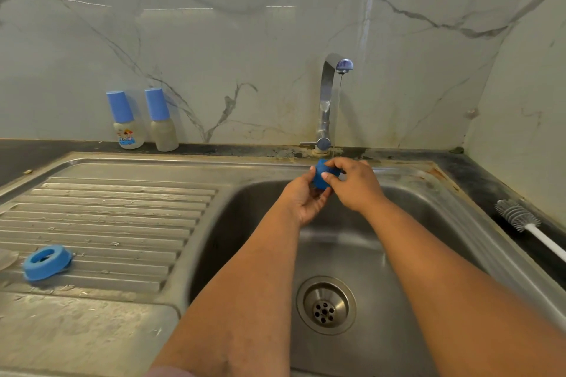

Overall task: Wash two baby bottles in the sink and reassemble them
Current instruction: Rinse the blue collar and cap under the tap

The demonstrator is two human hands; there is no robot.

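Over the back of the sink basin (398, 254), both hands hold a small blue bottle cap (321, 176) under the running water from the tap (329, 101). My left hand (306, 200) cups it from below with curled fingers. My right hand (352, 184) pinches its top. A blue screw ring (46, 262) lies on the ribbed drainboard (122, 223) at the left. Two capped baby bottles stand against the back wall: one with a cartoon print (125, 121), one plain (162, 121).
A grey bottle brush (520, 220) with a white handle lies on the dark counter right of the sink. The drain (325, 304) sits in the basin floor. A clear object (6, 257) shows at the left edge beside the ring.
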